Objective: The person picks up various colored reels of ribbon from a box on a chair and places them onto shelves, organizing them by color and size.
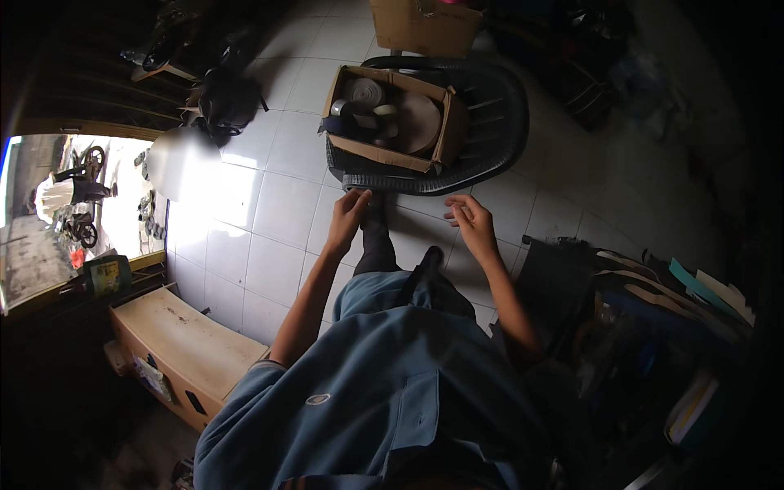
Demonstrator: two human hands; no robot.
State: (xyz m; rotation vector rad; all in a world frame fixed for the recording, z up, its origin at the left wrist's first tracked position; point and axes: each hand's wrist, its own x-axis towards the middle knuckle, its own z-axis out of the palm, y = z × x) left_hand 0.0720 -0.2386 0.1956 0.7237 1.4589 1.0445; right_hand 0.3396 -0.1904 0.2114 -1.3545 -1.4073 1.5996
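Observation:
My left hand (349, 216) is raised in front of a black plastic chair (500, 106), just below its near edge. Its fingertips are drawn together in a pinch, and whatever may be between them is too small to make out. To the right, my right hand (474, 220) hangs in the air with loosely bent fingers apart and nothing visible in it. On the chair's seat rests an open cardboard box (384, 153). Inside it are a coiled pale roll (364, 91), a large round flat disc (420, 122) and some smaller items in shadow.
Another cardboard box (425, 31) stands beyond the chair. A wooden cabinet (192, 331) is at the lower left, near a bright doorway (65, 212) with a person and motorbikes outside. Dark bags (229, 102) lie at the far left. Stacked sheets (694, 286) fill the right side.

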